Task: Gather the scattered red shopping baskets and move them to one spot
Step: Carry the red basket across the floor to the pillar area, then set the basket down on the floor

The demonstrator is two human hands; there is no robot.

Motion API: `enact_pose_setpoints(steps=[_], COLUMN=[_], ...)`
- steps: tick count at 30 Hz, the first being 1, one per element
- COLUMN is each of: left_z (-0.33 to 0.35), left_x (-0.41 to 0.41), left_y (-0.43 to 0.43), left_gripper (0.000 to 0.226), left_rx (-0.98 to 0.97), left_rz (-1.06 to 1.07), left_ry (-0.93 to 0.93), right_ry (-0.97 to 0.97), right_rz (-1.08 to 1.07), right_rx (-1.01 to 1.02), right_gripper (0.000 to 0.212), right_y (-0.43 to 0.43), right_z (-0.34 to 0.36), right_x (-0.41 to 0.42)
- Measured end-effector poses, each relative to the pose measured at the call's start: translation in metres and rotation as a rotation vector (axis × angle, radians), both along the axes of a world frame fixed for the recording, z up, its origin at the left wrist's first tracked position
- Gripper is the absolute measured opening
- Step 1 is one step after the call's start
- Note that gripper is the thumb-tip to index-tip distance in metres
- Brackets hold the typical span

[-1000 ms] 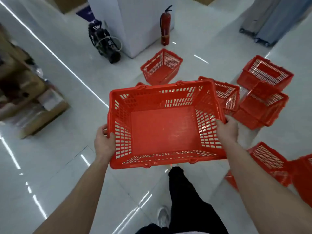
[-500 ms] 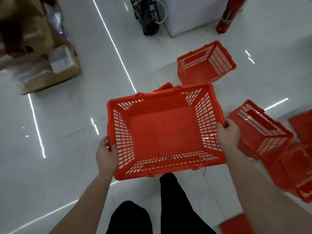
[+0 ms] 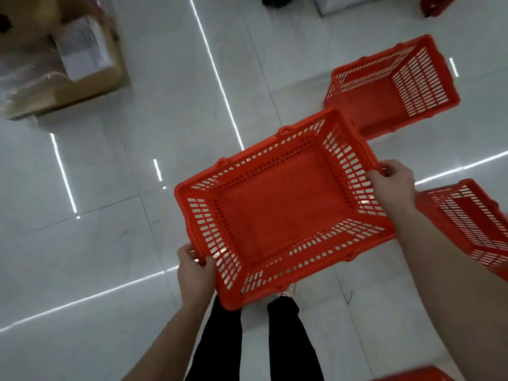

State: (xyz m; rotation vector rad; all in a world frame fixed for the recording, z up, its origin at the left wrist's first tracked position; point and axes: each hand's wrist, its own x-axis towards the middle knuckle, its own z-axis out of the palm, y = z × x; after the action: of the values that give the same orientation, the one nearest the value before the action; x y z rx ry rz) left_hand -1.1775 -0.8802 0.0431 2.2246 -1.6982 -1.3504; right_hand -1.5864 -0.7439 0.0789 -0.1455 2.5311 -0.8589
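I hold an empty red shopping basket (image 3: 280, 213) in front of me, above the floor and above my legs. My left hand (image 3: 195, 273) grips its near-left rim and my right hand (image 3: 393, 184) grips its far-right rim. The basket sits turned at an angle, its open top facing me. Another red basket (image 3: 393, 89) stands on the floor just beyond it, to the right. A third red basket (image 3: 467, 224) lies tilted on the floor at the right edge, partly behind my right forearm. A sliver of one more red basket (image 3: 415, 376) shows at the bottom right.
Glossy white floor tiles (image 3: 110, 243) reflect ceiling lights. Cardboard boxes with wrapped goods (image 3: 63, 64) sit at the top left. The foot of a white pillar (image 3: 357, 4) and a red fire extinguisher (image 3: 437, 5) are at the top edge. My black trouser legs (image 3: 288, 339) show below the basket.
The view has swung further down and left. The held basket has rotated counter-clockwise and sits lower over the floor. The floor baskets have shifted right in view. Both hands keep their grip.
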Motion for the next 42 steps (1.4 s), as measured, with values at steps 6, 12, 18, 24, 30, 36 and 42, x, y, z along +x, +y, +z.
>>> enact_pose_setpoints(steps=[6, 12, 18, 24, 30, 36, 42], left_z=[-0.042, -0.057, 0.009, 0.11, 0.191, 0.236, 0.262], left_x=[-0.002, -0.018, -0.068, -0.148, -0.22, -0.262, -0.242], left_y=[-0.012, -0.02, -0.025, -0.028, -0.001, 0.077, 0.178], left_gripper=[0.038, 0.07, 0.064, 0.07, 0.068, 0.069, 0.072], left_rx=[0.09, 0.142, 0.14, 0.078, 0.006, -0.033, -0.024], left_rz=[-0.08, -0.309, -0.415, -0.706, -1.006, -1.494, -1.848], left_ry=[-0.041, -0.168, -0.128, -0.087, -0.017, 0.054, 0.075], right_ry=[-0.06, -0.162, -0.189, -0.276, -0.404, -0.38, -0.432], right_rz=[0.057, 0.037, 0.05, -0.018, -0.286, -0.702, -1.076], right_rx=[0.038, 0.201, 0.244, 0.328, 0.338, 0.309, 0.287], right_gripper=[0.031, 0.064, 0.065, 0.075, 0.064, 0.075, 0.072], right_y=[-0.022, -0.025, 0.005, 0.074, 0.154, 0.229, 0.298], right_z=[-0.058, -0.089, -0.044, 0.057, 0.153, 0.211, 0.242], right_x=[-0.013, -0.017, -0.002, 0.026, 0.076, 0.167, 0.299])
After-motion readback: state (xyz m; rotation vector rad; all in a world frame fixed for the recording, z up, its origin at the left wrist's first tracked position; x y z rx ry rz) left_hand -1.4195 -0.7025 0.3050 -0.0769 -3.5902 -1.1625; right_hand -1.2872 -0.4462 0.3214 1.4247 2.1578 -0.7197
